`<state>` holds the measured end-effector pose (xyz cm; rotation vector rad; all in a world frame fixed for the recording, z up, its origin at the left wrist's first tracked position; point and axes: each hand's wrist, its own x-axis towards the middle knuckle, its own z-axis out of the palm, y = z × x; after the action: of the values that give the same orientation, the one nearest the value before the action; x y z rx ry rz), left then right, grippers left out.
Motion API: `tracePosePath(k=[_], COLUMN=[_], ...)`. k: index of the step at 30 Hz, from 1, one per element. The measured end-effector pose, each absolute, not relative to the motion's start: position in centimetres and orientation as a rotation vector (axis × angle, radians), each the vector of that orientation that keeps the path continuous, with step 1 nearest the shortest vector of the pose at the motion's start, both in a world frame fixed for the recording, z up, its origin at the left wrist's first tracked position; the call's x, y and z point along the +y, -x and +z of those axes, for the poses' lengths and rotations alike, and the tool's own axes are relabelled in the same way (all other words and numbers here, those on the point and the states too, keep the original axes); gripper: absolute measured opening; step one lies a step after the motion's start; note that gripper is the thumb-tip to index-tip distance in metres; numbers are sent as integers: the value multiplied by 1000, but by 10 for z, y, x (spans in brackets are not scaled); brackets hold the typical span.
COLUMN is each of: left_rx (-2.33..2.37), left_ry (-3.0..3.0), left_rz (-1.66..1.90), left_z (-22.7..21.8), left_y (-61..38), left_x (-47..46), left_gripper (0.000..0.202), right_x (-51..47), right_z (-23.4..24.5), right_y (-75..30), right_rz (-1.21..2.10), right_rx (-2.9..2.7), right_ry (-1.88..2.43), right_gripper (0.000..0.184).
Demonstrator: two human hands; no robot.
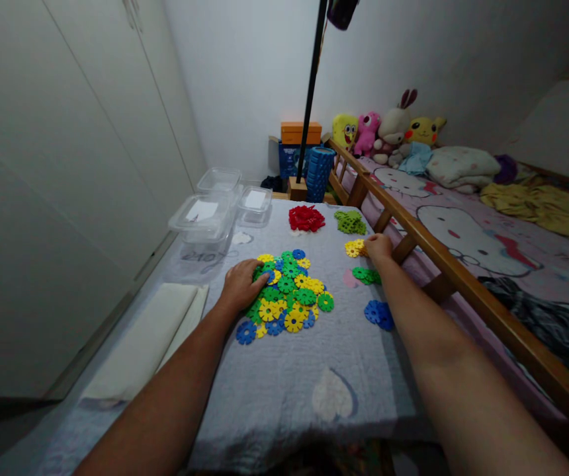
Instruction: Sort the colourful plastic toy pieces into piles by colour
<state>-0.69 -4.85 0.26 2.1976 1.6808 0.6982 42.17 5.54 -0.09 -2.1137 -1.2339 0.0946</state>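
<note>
A mixed heap of flat plastic snowflake discs (289, 294), green, yellow and blue, lies in the middle of a grey cloth (284, 383). My left hand (242, 284) rests on the heap's left edge, fingers curled over a blue disc. My right hand (378, 248) reaches to a small yellow pile (352, 248) at the right, fingers closed at its edge. Separate piles lie around: red (306, 218), light green (349, 222), dark green (366, 274) and blue (378, 314).
Clear plastic boxes (210, 218) are stacked at the back left. A folded white cloth (148, 337) lies at the left. A wooden bed rail (443, 264) runs along the right, with plush toys (393, 129) on the bed. A black pole (311, 86) stands behind.
</note>
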Motion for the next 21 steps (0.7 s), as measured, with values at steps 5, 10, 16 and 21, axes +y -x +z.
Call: tracePosePath(k=[5,10,16,21], left_rx=[1674,1670,1663,1678], left_ry=[-2191,-2190,-2203,-2212], left_rz=[676,693,685,661], left_z=[3,0,-1,-2], left_y=[7,8,9,9], left_x=[-48,-47,-46,-46], left_gripper=[42,41,42,44], right_x=[44,21,-23,-58], right_z=[8,21,30,37], right_y=[-416,-399,-386,-385], right_rz=[81,158,345,456], right_rx=[-1153,-1273,-1537,-1647], right_ry=[2118,1917,1846,1879], right_gripper=[15,18,13,13])
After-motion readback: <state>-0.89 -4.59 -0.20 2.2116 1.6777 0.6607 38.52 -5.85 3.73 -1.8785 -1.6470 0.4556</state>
